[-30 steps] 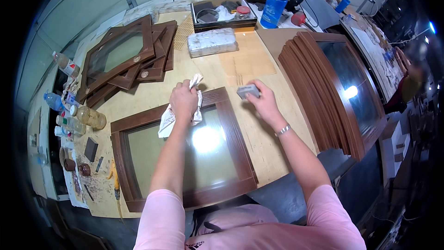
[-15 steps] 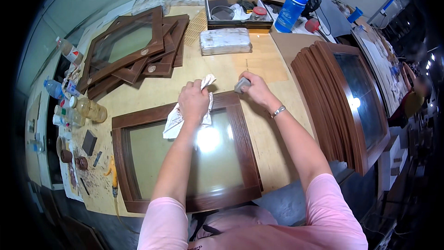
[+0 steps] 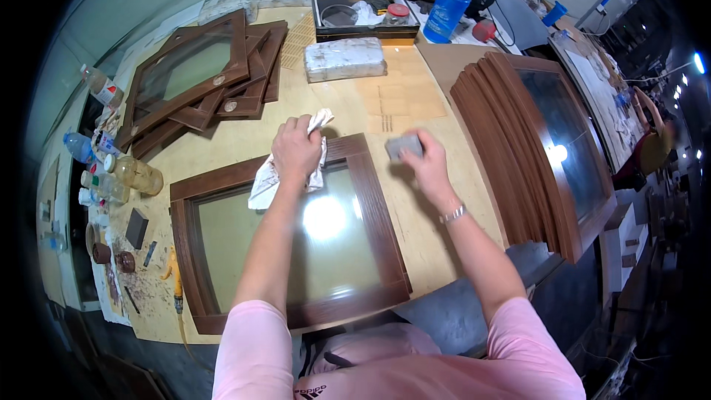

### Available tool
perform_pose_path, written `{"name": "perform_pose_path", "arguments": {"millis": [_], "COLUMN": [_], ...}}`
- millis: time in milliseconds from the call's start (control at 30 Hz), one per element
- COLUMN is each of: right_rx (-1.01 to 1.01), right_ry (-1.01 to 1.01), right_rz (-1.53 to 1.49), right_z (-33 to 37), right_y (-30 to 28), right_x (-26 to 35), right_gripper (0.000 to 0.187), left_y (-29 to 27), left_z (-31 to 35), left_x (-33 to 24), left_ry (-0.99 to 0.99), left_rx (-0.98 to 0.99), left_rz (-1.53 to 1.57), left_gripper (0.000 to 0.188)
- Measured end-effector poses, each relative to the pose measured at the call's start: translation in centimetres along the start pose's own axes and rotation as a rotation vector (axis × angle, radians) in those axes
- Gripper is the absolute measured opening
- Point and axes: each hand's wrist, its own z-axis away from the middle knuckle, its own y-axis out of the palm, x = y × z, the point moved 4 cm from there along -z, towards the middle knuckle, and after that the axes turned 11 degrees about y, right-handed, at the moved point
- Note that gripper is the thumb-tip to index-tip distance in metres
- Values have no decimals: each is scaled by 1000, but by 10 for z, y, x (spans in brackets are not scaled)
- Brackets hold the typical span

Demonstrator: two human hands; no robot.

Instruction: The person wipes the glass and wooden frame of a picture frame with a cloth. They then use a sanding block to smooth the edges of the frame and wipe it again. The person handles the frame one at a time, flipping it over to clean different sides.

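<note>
At the near edge of the workbench (image 3: 428, 238), a glazed brown wooden door panel (image 3: 344, 252) is lying flat, its glass reflecting a bright light. Near left, a yellow-handled tool (image 3: 173, 270) is resting beside the panel, and a dark rectangular block (image 3: 136, 228) is standing farther left. Over the panel's far rail, the left hand (image 3: 293, 150) is closing its curled fingers on a stained white cloth (image 3: 264, 187), which is draping onto the glass. Right of the panel's far right corner, the right hand (image 3: 429, 165) is gripping a grey block (image 3: 405, 147) between thumb and fingers, clear of the panel; blur is hiding finer detail. Far left, similar glazed panels (image 3: 196, 78) are lying in a skewed pile; on the right, more panels (image 3: 503, 155) are leaning in a row. Farther off, a whitish wrapped block (image 3: 345, 59) is sitting before a dark-sided tray (image 3: 366, 32), with a blue bottle (image 3: 449, 9) standing to its right.
</note>
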Motion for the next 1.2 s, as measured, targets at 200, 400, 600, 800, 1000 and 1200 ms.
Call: {"name": "perform_pose_path", "arguments": {"millis": [200,400,600,800,1000,1200], "right_rx": [-50,-350,-487,-362,-419,-465], "right_ry": [178,223,183,22,-61,43], "right_rz": [-349,-372,-300,-24,95,48], "right_z": [146,216,255,278,299,314], "right_y": [-48,-120,-136,-57,-3,27], "right_x": [-52,-88,-82,-68,-55,-37], "right_gripper": [27,26,27,25,23,24], "left_y": [6,-10,-101,-126,-141,-140], "left_z": [0,89,180,155,190,195], "left_x": [-17,-116,-184,18,91,134], "left_ry": [322,607,702,-133,118,2], "left_rx": [22,186,604,227,209,164], "left_rz": [73,391,873,444,101,486], "left_gripper": [35,56,48,34,43,41]}}
